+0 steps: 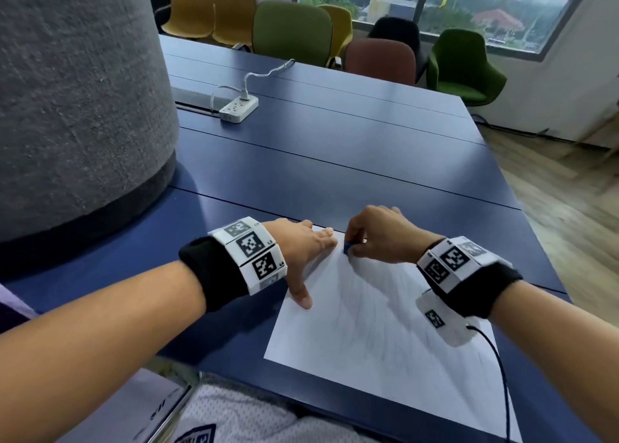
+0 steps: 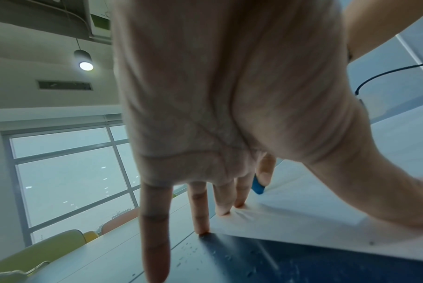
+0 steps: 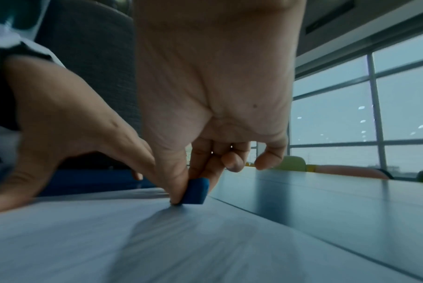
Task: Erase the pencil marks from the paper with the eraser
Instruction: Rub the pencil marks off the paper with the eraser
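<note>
A white sheet of paper (image 1: 375, 335) with faint grey pencil strokes lies on the dark blue table (image 1: 335, 147). My right hand (image 1: 375, 238) pinches a small blue eraser (image 1: 347, 247) between thumb and fingers and presses it on the paper near its far edge. The eraser (image 3: 196, 191) stands on the sheet (image 3: 109, 239) in the right wrist view. My left hand (image 1: 301, 251) lies flat with straight fingers on the paper's far left corner, thumb spread along the left edge. In the left wrist view its fingertips (image 2: 224, 211) press the paper (image 2: 314, 220), with the eraser (image 2: 257, 185) just beyond.
A tall grey felt-covered column (image 1: 77, 107) stands on the table at the left. A white power strip (image 1: 239, 107) with a cable lies further back. Coloured chairs (image 1: 291, 34) line the far side. A black cable (image 1: 502, 375) hangs from my right wrist. Eraser crumbs (image 2: 193, 250) dot the table.
</note>
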Demonstrator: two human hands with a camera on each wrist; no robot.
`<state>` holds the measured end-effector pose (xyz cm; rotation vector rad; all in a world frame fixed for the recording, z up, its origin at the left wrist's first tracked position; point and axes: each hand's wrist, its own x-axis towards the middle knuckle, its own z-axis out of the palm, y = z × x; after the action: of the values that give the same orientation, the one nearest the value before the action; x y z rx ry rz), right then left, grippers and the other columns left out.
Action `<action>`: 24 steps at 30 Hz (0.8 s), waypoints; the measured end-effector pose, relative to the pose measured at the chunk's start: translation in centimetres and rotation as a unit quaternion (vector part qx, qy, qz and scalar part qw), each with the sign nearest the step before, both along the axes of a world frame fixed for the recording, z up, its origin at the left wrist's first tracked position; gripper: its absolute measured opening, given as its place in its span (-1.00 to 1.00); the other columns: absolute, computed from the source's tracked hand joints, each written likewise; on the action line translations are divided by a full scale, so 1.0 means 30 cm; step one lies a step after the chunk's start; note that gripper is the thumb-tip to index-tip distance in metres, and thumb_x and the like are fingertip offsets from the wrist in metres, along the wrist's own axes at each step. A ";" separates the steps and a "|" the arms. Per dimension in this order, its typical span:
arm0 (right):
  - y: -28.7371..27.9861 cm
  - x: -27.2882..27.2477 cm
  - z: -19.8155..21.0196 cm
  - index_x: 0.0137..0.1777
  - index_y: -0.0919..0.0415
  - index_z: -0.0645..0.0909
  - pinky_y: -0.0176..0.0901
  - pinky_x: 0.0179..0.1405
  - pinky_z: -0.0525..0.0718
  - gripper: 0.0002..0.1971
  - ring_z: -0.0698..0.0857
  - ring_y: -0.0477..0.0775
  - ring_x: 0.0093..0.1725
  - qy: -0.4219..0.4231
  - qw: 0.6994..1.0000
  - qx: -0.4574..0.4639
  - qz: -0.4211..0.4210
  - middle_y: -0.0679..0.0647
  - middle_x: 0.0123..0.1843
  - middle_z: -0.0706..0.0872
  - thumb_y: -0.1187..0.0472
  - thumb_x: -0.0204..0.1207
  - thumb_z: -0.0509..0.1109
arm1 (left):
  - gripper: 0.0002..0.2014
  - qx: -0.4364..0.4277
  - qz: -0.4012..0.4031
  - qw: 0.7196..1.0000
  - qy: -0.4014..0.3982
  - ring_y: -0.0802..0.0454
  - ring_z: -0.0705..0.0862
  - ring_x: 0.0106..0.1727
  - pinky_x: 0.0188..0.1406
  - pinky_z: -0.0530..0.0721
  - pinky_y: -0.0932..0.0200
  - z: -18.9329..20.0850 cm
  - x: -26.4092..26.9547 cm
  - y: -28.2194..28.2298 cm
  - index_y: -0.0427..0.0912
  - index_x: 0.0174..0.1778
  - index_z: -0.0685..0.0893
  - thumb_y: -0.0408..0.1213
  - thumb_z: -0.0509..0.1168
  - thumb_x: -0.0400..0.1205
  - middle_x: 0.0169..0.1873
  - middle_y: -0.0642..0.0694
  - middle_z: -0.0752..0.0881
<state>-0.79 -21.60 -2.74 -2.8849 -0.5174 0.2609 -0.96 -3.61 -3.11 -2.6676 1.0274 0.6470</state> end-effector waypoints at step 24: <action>0.011 -0.111 -0.009 -0.19 -0.02 0.77 0.05 0.19 0.61 -0.92 0.68 -0.06 -0.12 0.069 0.997 0.026 0.037 -0.14 -0.20 0.80 0.13 0.32 0.55 | 0.16 0.010 0.003 1.000 0.006 -0.07 0.19 0.61 0.21 0.40 0.03 0.004 -0.004 -0.009 0.13 0.72 -0.05 0.19 0.57 0.35 0.73 0.07 -0.04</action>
<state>-4.12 -21.27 -3.00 -2.7768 -0.5977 0.4471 -1.09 -3.89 -2.99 -2.6526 1.0116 0.6709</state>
